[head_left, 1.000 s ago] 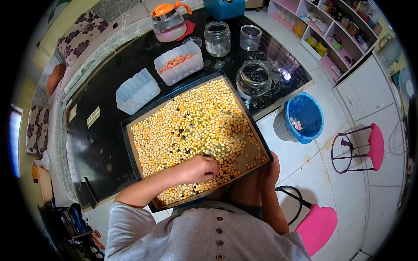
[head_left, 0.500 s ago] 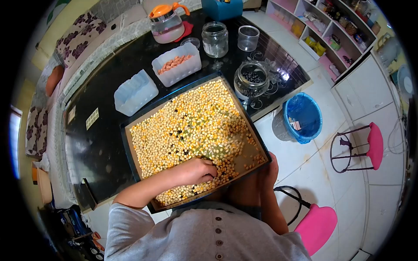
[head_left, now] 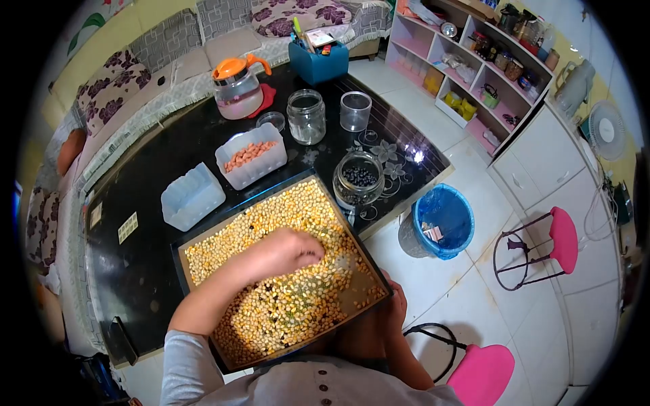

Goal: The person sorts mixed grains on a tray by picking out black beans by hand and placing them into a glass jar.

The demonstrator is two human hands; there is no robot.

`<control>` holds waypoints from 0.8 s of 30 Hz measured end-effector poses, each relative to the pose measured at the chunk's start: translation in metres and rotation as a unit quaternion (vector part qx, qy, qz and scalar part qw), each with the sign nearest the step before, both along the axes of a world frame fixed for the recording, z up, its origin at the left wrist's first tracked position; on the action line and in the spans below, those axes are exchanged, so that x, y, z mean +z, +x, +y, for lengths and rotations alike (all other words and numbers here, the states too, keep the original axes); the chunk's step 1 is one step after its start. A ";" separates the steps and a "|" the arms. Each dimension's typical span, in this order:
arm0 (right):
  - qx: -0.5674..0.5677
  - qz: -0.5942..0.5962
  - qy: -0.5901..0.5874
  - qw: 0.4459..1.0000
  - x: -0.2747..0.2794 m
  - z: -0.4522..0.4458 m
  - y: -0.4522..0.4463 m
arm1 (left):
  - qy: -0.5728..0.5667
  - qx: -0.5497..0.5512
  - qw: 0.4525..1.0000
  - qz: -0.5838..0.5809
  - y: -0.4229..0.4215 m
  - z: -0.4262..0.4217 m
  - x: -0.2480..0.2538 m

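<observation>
My left hand (head_left: 290,252) is over a shallow, dark-rimmed tray (head_left: 347,300), its fingers curled in and slightly blurred; whatever they pinch is hidden. Yellow and cream dried kernels (head_left: 217,254) cover most of the tray, with small green grains and a few black beans mixed among them. My right hand (head_left: 395,303) grips the tray's right edge near the front corner. Just beyond the tray stands an open glass jar of black beans (head_left: 359,177). A white plastic tub holds reddish-pink peanuts (head_left: 249,155). Beside it, an empty translucent tub (head_left: 193,196) lies tilted.
On the black table (head_left: 128,271) are an orange-lidded jug (head_left: 237,95), an open glass jar (head_left: 306,122), a clear container (head_left: 355,111) and a blue organizer box (head_left: 318,64). A blue-lined bin (head_left: 440,223) and pink stools (head_left: 484,372) stand on the floor at right.
My left hand has risen from the tray's near side toward its middle. Black beans show again where it was. My right hand stays on the edge; the camera view has tilted upward.
</observation>
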State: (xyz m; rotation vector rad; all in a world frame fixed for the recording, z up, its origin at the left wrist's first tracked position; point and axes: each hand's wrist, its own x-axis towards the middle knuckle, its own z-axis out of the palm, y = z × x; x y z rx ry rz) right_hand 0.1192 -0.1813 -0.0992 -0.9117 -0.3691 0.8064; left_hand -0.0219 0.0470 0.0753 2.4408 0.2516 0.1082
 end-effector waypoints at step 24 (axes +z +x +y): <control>-0.014 0.004 -0.033 0.999 0.017 0.006 -0.004 | 0.064 0.011 0.993 -0.104 0.051 0.051 0.031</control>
